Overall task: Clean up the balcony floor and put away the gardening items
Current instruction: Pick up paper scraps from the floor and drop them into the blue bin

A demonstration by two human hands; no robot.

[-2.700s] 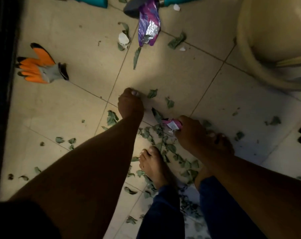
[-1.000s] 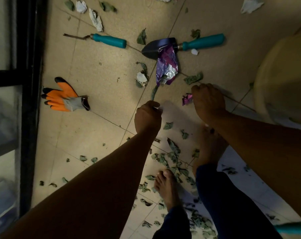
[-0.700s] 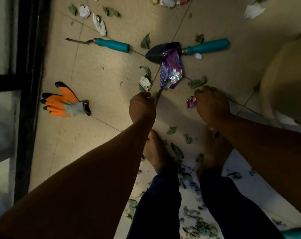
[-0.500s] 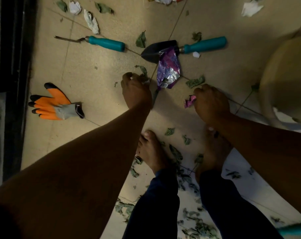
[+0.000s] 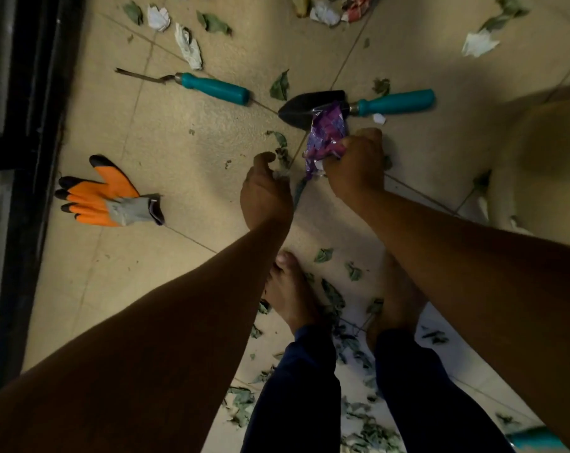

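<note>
A crumpled purple wrapper (image 5: 326, 138) is gripped by the right hand (image 5: 355, 165) just below the black blade of a teal-handled trowel (image 5: 358, 106), while small scraps are pinched in the curled left hand (image 5: 265, 191). An orange glove (image 5: 108, 197) is seen lying flat to the left — well apart from both hands — and a teal-handled weeder (image 5: 195, 85) beyond it. Torn leaves (image 5: 329, 299) are scattered over the tiled floor (image 5: 185, 152) around two bare feet.

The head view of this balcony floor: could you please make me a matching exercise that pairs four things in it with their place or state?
Things:
1. purple wrapper
2. orange glove
3. trowel
4. weeding tool

Places or states:
A. lies alone near the dark frame at the left
B. gripped by the right hand
C. thin metal tip points left, teal handle to its right
D. dark blade partly under a wrapper, teal handle to its right

Pairs: 1-B, 2-A, 3-D, 4-C
</note>
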